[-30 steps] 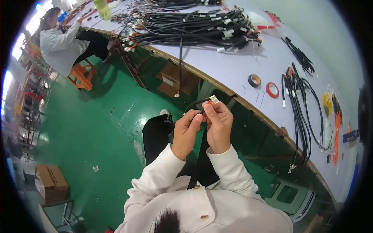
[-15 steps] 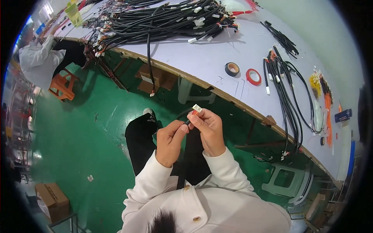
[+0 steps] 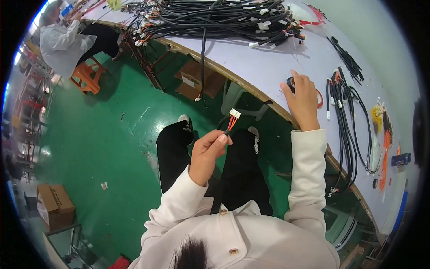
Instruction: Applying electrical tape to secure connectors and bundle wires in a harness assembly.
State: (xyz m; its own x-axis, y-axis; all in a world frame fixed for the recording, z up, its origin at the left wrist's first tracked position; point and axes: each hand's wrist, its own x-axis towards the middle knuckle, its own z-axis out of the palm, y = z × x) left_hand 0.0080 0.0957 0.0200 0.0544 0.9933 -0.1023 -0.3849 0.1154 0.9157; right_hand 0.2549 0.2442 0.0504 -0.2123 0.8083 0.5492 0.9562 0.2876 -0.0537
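Observation:
My left hand (image 3: 207, 154) pinches a black-sheathed cable (image 3: 227, 132) close to its end, above my lap. From that end red, orange and yellow wires run up to a white connector (image 3: 235, 114). My right hand (image 3: 303, 99) reaches onto the table, its thumb and fingers closed about a roll of black tape (image 3: 290, 84). Most of that roll is hidden under the hand. Just right of my fingers lies a roll of red tape (image 3: 320, 99), partly covered by the hand.
A big bundle of black cables (image 3: 215, 22) lies along the table (image 3: 251, 60); one cable hangs over its edge. More black cables (image 3: 345, 116) lie at the right. A stool (image 3: 239, 101) and a cardboard box (image 3: 197, 78) are underneath. Another person (image 3: 62, 47) sits far left.
My right hand has let go of the cable end and moved right and forward to the black tape. My left hand keeps the cable, and the view has shifted.

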